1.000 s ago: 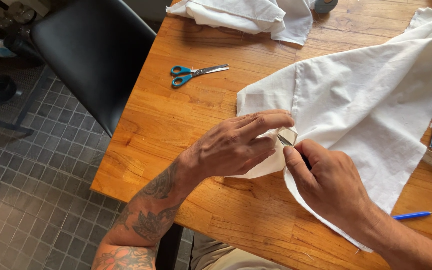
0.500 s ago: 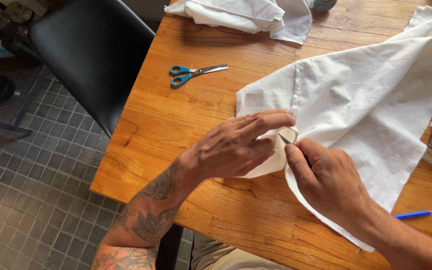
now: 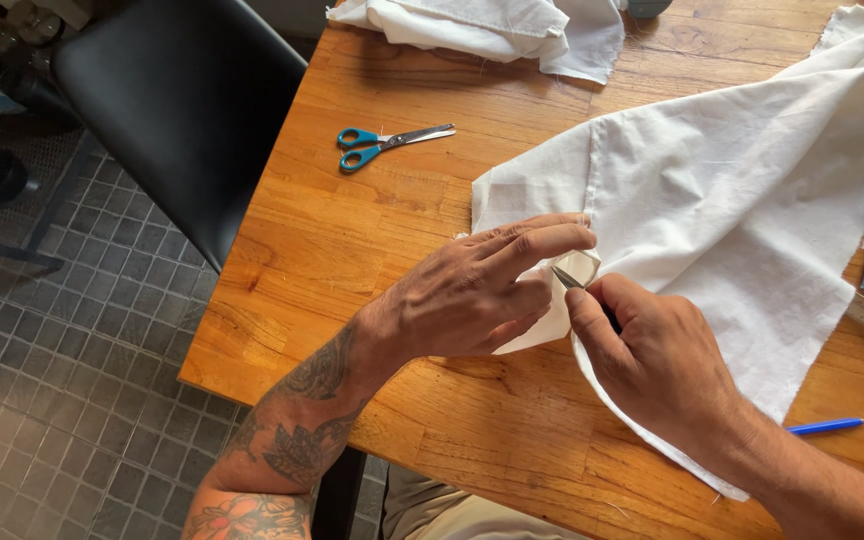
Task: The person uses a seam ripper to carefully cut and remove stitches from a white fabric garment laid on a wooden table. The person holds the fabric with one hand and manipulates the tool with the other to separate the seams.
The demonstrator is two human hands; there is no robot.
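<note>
Left hand pins white cloth edge flat on counter; right hand pinches small blade at seam. Keep cloth taut, short strokes — blade away from fingers.

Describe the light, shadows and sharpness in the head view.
Head view: bright daylight falls on the white cloth, nearly washing it out; the left hand casts a soft shadow on the wooden table; hands and scissors look sharp; the tiled floor stays dim.
</note>
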